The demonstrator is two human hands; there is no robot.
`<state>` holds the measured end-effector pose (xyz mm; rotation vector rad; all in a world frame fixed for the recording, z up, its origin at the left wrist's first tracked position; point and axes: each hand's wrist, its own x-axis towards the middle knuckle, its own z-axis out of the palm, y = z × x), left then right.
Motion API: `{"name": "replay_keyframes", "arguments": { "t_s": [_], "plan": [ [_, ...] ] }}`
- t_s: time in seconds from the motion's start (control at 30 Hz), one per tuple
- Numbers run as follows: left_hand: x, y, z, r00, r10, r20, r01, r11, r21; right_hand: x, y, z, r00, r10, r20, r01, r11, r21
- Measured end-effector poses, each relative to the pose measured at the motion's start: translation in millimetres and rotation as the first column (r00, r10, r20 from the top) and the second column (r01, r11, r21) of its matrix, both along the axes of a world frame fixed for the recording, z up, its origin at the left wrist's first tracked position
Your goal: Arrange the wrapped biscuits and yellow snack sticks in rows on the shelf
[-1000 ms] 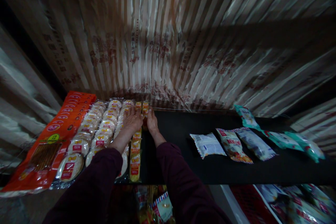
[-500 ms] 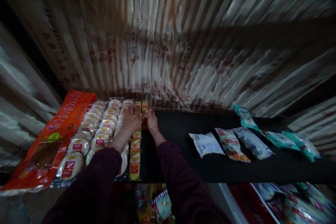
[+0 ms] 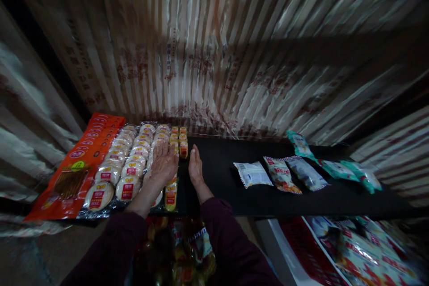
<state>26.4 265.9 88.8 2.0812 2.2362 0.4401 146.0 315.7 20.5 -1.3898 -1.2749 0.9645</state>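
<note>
My left hand (image 3: 165,161) lies flat with outstretched fingers over a row of round, clear-wrapped rice crackers (image 3: 157,199) and the neighbouring yellow snack packs (image 3: 171,194). Whether its palm touches them I cannot tell. To the right, my right hand (image 3: 195,165) is held on edge above the black shelf, fingers straight, with nothing in it. A small gap separates it from the short second row of yellow packs (image 3: 183,148). More rows of round crackers (image 3: 127,187) stand left of my left hand, beside overlapping orange bags (image 3: 72,181) of brown sticks.
On the black shelf (image 3: 214,196), several small snack bags (image 3: 281,174) and green bags (image 3: 335,169) lie to the right. Below its front edge are a box (image 3: 291,250) of snack bags and a pile of yellow packs (image 3: 182,272). Striped sheeting (image 3: 208,53) hangs behind.
My right hand has come off the short row of yellow packs, leaving a gap. My left hand has turned slightly and lies a little nearer me. The whole view has shifted somewhat.
</note>
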Motion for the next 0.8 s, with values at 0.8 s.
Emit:
{"name": "replay_keyframes", "arguments": {
  "t_s": [0.8],
  "plan": [
    [4,-98,-40.5,0.998,-0.066,-0.021,0.069,0.989,0.135,-42,-85,7.3,0.984,0.115,-0.135,-0.112,0.993,0.028]
  ]
}}
